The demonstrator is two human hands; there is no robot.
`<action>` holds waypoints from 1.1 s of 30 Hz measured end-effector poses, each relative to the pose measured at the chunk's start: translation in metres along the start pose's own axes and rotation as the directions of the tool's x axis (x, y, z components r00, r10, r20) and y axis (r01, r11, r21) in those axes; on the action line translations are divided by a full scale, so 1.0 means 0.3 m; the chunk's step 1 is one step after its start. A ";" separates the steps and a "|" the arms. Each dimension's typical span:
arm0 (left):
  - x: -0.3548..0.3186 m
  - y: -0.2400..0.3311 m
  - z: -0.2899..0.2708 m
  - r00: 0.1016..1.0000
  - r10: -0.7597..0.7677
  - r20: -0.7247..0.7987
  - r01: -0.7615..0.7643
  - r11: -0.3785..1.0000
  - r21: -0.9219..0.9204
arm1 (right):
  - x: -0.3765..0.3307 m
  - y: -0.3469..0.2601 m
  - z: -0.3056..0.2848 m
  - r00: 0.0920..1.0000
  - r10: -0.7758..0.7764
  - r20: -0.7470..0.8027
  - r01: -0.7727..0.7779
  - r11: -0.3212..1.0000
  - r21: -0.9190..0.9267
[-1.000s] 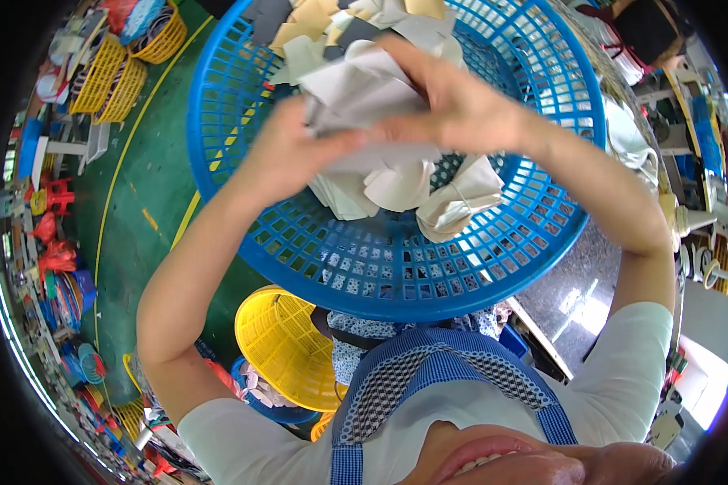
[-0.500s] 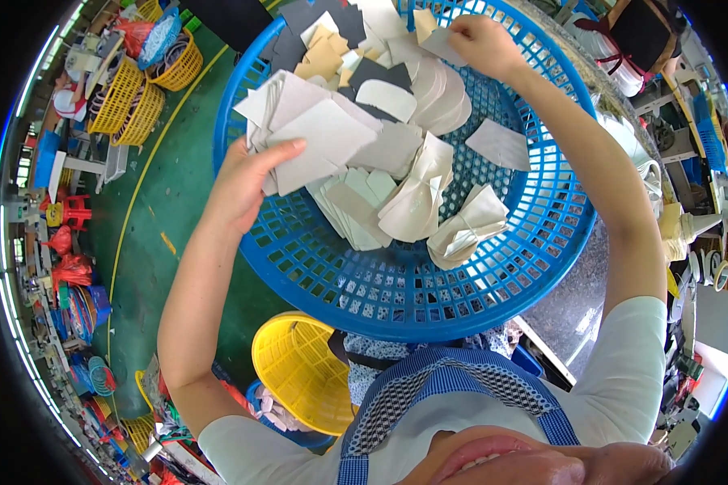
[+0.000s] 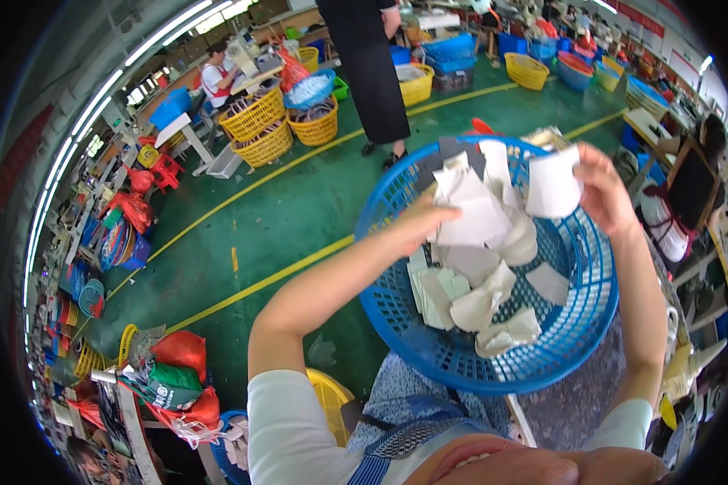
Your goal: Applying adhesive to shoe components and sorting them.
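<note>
The left hand [image 3: 419,225] is closed on a thick stack of pale pieces [image 3: 469,212], gripped at its near edge and held just above the blue basket [image 3: 396,311]; the right hand [image 3: 603,192] pinches a single pale piece [image 3: 552,184] between thumb and fingers, raised over the far right side of the same basket.

The likeliest slip, as I judge it, lies with the stack; it is held by one edge only and fans out above the basket's far rim, so a loosened grip could shed the outer pieces past that rim onto the green floor [image 3: 283,218] beyond the basket; the single piece is lightly pinched and could twist free, though it would most likely drop back inside. The basket itself juts out past the grey speckled worktop [image 3: 578,400] beneath its near side, so a heavy press on the overhanging left rim could tip it.

Inside the basket lie loose pale cut pieces [image 3: 477,303], some flat, some curled, heaped toward its middle and near wall, with dark grey ones [image 3: 449,149] at the far edge. Beyond the basket, across the floor, stand yellow baskets [image 3: 279,121] holding dark and pale material; their contents are too small to tell further.
</note>
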State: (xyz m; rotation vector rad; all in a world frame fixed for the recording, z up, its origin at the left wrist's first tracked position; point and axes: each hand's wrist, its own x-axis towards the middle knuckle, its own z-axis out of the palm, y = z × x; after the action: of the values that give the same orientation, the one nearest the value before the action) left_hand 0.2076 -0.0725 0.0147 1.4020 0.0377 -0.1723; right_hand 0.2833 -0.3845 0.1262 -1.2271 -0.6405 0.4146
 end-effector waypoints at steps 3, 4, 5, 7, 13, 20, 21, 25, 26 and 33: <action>-0.081 0.174 0.008 1.000 -0.012 0.011 0.013 0.997 -0.077 | 0.018 -0.122 0.163 0.982 -0.146 0.118 0.134 0.985 0.106; -0.115 0.252 0.018 0.998 -0.007 0.063 0.013 0.996 -0.084 | 0.048 -0.154 0.194 0.961 -0.135 0.240 0.098 0.982 0.162; -0.120 0.276 0.021 0.998 0.005 0.061 -0.001 0.999 -0.053 | 0.079 -0.118 0.199 0.967 -0.157 0.202 0.150 0.987 0.048; -0.103 0.230 0.023 0.996 0.028 0.085 -0.026 0.999 -0.027 | 0.113 0.003 0.269 0.996 -0.077 0.054 0.092 0.903 -0.420; -0.144 0.174 0.077 0.999 -0.033 0.040 0.042 0.969 -0.242 | 0.101 0.238 0.295 1.000 -0.026 -0.005 0.016 0.756 -0.654; -0.208 0.168 -0.078 0.992 -0.004 -0.128 0.009 0.999 0.040 | 0.283 0.281 -0.042 0.949 -0.283 -0.135 -0.033 0.338 -0.941; -0.202 0.163 -0.101 0.992 0.010 -0.128 -0.004 0.999 0.045 | 0.285 0.287 -0.046 0.929 -0.337 -0.156 -0.108 0.157 -0.982; -0.195 0.127 -0.150 0.964 -0.094 -0.249 0.104 0.994 0.030 | 0.269 0.445 -0.038 0.997 -0.037 -0.069 -0.065 0.110 -0.992; -0.192 0.133 -0.157 0.967 -0.103 -0.232 0.111 0.993 0.025 | 0.284 0.459 -0.032 0.983 -0.114 -0.145 -0.141 0.047 -0.989; -0.178 0.102 -0.145 0.968 -0.121 -0.220 0.120 0.993 -0.016 | 0.246 0.565 -0.124 0.965 -0.183 -0.189 -0.234 -0.270 -0.934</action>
State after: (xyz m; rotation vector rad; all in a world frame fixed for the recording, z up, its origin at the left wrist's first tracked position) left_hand 0.1626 -0.0196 0.0441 1.4116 0.3078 -0.1164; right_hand 0.3709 -0.3161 -0.0260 -2.9604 -0.6594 -0.5515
